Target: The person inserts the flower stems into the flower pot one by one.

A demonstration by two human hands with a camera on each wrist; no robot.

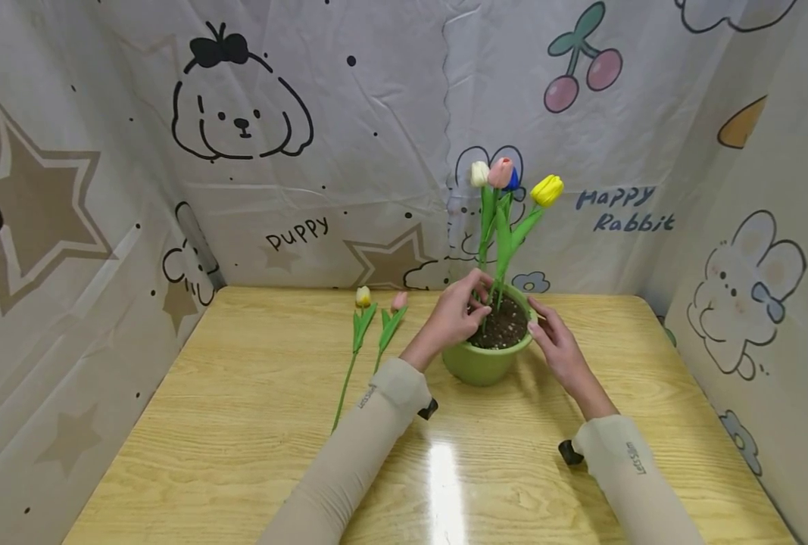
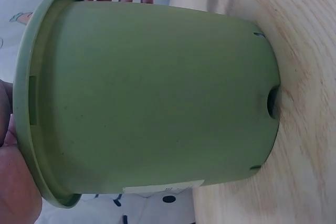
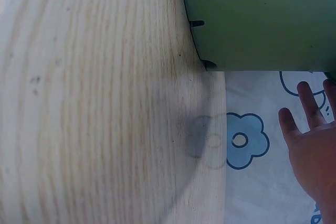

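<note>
A green flowerpot (image 1: 477,365) filled with dark soil (image 1: 502,333) stands on the table. Artificial tulips rise from it: white (image 1: 479,175), pink (image 1: 500,173), blue (image 1: 513,180) and yellow (image 1: 547,191). Over the soil, my left hand (image 1: 454,310) has its thumb and fingers curled in around a tulip stem, low down; part of that stem is hidden by the fingers. My right hand (image 1: 559,348) rests at the pot's right rim, its fingers extended. Those fingers show spread beside the pot wall (image 3: 262,22) in the right wrist view.
Two more tulips lie on the wooden table (image 1: 254,409) left of the pot, one yellow and white (image 1: 363,297), the other pink (image 1: 399,301). The left forearm passes over the pink one's stem. Printed cloth (image 1: 376,106) hangs behind and at both sides.
</note>
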